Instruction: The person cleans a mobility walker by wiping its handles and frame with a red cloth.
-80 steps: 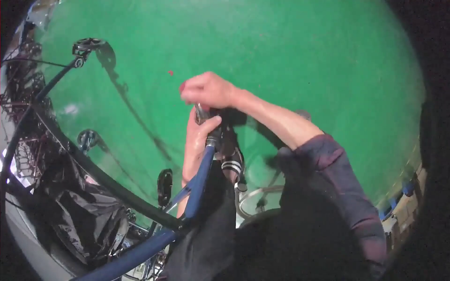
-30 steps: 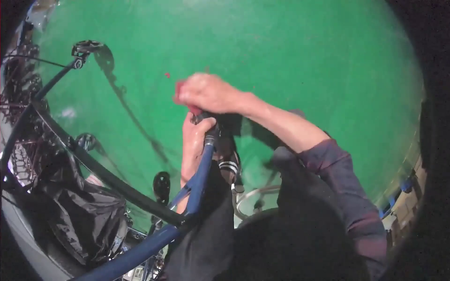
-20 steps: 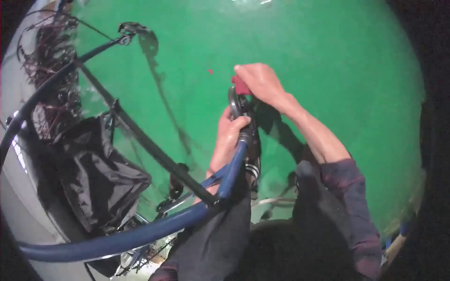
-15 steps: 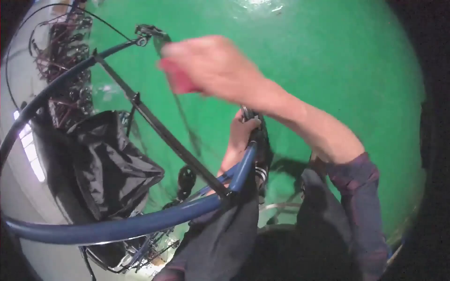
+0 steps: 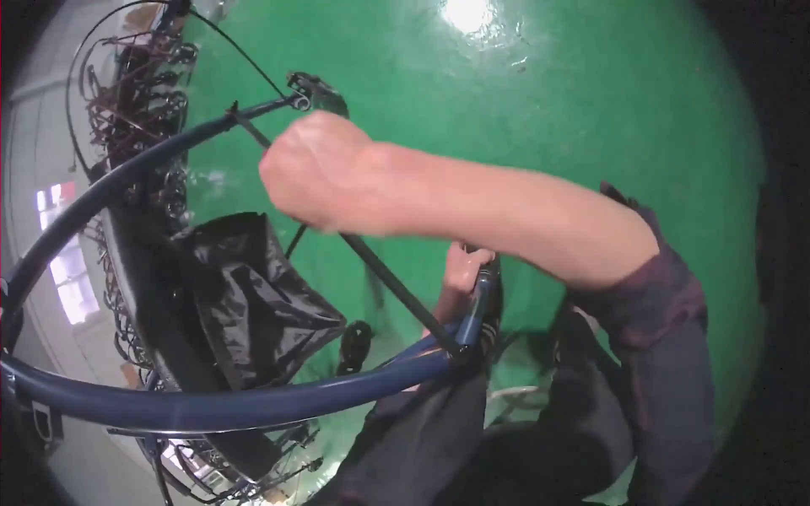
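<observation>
A large frame of curved blue tube (image 5: pixel 228 409) with a thin black crossbar (image 5: pixel 396 278) spans the left and middle of the view. My left hand (image 5: pixel 462 268) is closed round the dark fitting at the frame's near end, close to my legs. My right hand (image 5: pixel 312 173) is clenched above the crossbar, its back towards me. Most of the red cloth in it is hidden behind the knuckles. Black fabric (image 5: pixel 261 304) hangs within the frame, creased and sagging. Past my right hand, a dark fitting (image 5: pixel 316 91) sits at the frame's far end.
Many dark frames and wheels (image 5: pixel 139 110) are lined up along the left side. Beneath everything lies a glossy green floor (image 5: pixel 548 101). A pale wall with a bright window (image 5: pixel 67 253) stands at far left. A small black wheel (image 5: pixel 354 346) shows below the fabric.
My right hand has swung left and down, turning so the red cloth is mostly out of sight. The frame and my left hand appear shifted right and down as the view moved.
</observation>
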Action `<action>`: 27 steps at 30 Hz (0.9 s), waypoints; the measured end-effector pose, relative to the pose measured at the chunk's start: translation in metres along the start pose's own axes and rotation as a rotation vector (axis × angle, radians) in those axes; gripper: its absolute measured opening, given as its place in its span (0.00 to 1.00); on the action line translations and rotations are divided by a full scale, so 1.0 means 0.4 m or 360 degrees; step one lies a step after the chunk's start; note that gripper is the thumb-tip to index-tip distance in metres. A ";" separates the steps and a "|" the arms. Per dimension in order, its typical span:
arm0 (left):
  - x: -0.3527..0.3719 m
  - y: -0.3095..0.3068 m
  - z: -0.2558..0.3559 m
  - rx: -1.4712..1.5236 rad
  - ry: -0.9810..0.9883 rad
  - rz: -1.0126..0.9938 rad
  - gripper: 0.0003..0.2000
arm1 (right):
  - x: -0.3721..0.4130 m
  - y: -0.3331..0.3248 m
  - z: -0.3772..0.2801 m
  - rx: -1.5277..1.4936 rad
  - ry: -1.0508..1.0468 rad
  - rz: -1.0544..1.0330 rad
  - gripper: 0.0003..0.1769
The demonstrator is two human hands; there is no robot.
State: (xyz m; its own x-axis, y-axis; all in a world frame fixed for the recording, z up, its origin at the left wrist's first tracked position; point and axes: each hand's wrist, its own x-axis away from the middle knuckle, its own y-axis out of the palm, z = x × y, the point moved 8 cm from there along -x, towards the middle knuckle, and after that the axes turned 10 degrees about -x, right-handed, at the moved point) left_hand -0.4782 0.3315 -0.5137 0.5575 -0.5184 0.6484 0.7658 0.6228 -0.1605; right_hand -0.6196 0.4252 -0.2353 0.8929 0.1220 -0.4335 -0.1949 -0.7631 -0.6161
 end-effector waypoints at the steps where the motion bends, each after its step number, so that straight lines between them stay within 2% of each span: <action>1: -0.002 -0.002 -0.005 -0.0092 0.0041 0.0024 0.19 | -0.034 0.002 0.013 0.0131 -0.0036 -0.0060 0.08; 2: 0.009 -0.006 -0.009 -0.0173 0.0090 0.0077 0.19 | -0.082 0.007 0.038 0.0211 -0.0058 -0.0080 0.08; 4: 0.047 -0.008 0.018 -0.0497 0.0261 0.0303 0.19 | -0.170 0.012 0.113 0.0111 0.0309 0.0015 0.07; 5: 0.055 -0.005 0.046 -0.0477 0.0298 0.0358 0.19 | -0.198 0.011 0.132 0.0091 0.0335 0.0052 0.08; 6: 0.070 0.011 0.107 0.0122 0.0165 0.0194 0.18 | -0.225 0.009 0.156 0.0058 0.0393 0.0106 0.08; 9: 0.044 0.020 0.056 0.0037 0.0070 0.0075 0.16 | -0.247 0.029 0.194 -0.0173 0.0283 0.0158 0.08; 12: 0.026 0.000 -0.006 -0.0066 0.0004 -0.0005 0.13 | -0.179 0.019 0.157 -0.0213 0.0442 -0.0026 0.08; 14: 0.015 -0.001 -0.021 -0.0089 -0.0002 -0.0042 0.11 | -0.122 0.019 0.112 -0.0043 0.0421 -0.0237 0.07; 17: -0.002 -0.008 -0.039 -0.0109 0.0022 -0.0080 0.08 | -0.029 0.003 0.039 0.0108 0.0166 -0.0324 0.07; 19: -0.006 -0.012 -0.045 -0.0095 0.0048 -0.0108 0.07 | 0.026 -0.010 0.007 0.0087 0.0179 -0.0319 0.05; 22: -0.012 -0.006 -0.027 -0.0003 -0.0010 -0.0142 0.08 | 0.072 -0.011 -0.051 0.0332 0.0241 -0.0479 0.06; 24: -0.002 0.014 -0.014 0.0072 -0.0041 -0.0180 0.09 | 0.155 -0.007 -0.081 0.0226 0.0403 -0.0699 0.11; 27: 0.009 0.016 -0.015 0.0158 -0.0066 -0.0223 0.10 | 0.288 -0.034 -0.124 -0.0181 0.0739 -0.0589 0.10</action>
State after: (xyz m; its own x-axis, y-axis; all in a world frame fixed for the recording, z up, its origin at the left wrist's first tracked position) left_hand -0.4694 0.3301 -0.5171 0.4325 -0.5809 0.6895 0.7985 0.6019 0.0063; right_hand -0.4939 0.4182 -0.2442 0.9820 0.1219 0.1446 0.1842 -0.7890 -0.5861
